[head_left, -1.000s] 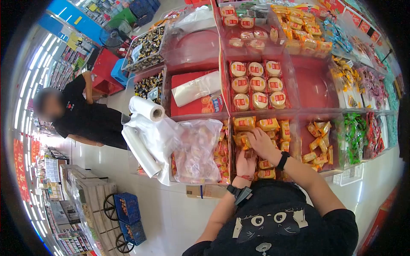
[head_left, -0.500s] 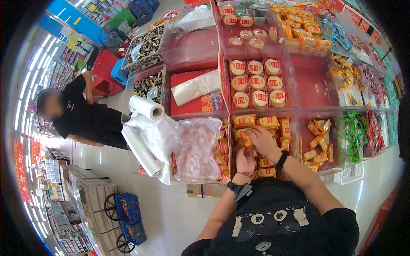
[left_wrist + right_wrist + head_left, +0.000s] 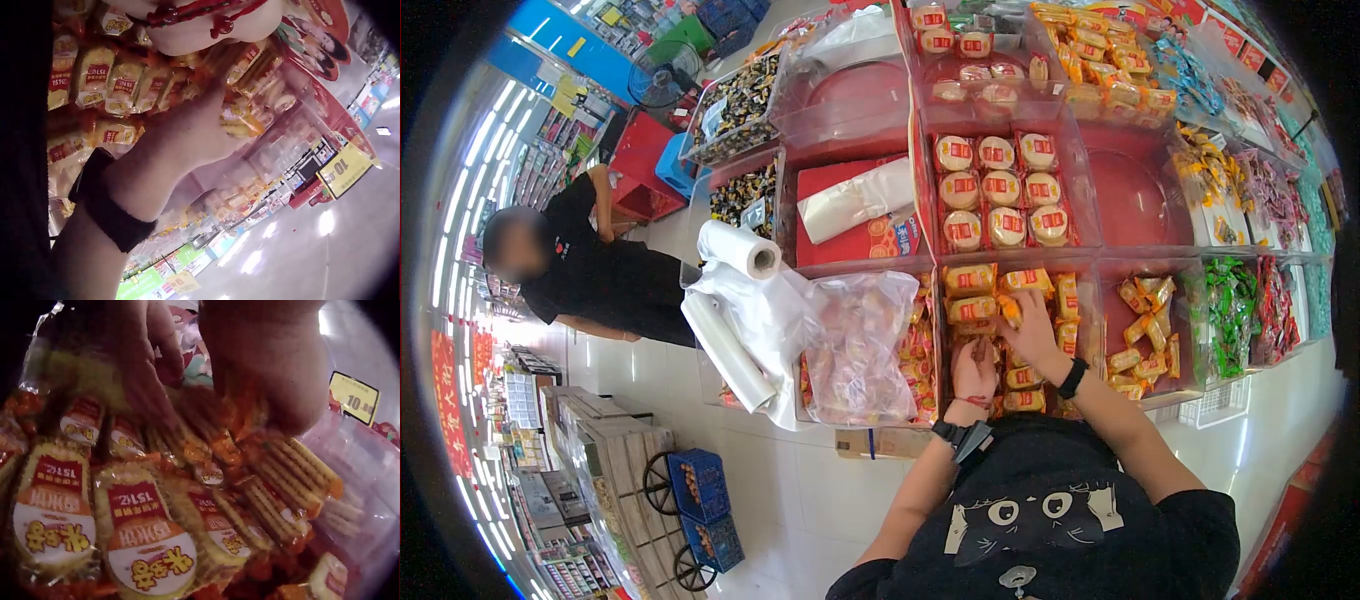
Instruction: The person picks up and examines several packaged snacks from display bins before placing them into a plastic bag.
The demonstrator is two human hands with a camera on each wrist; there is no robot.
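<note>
This is a shop, a supermarket selling loose snacks. Clear bins of wrapped biscuits and sweets fill the near display, a yellow price tag hangs close by, and a bag roll sits left. Stocked aisles stretch far left.

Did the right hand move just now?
Yes. The right hand slid right and toward the person inside the snack bin, away from the bin's left divider it reached to before.
</note>
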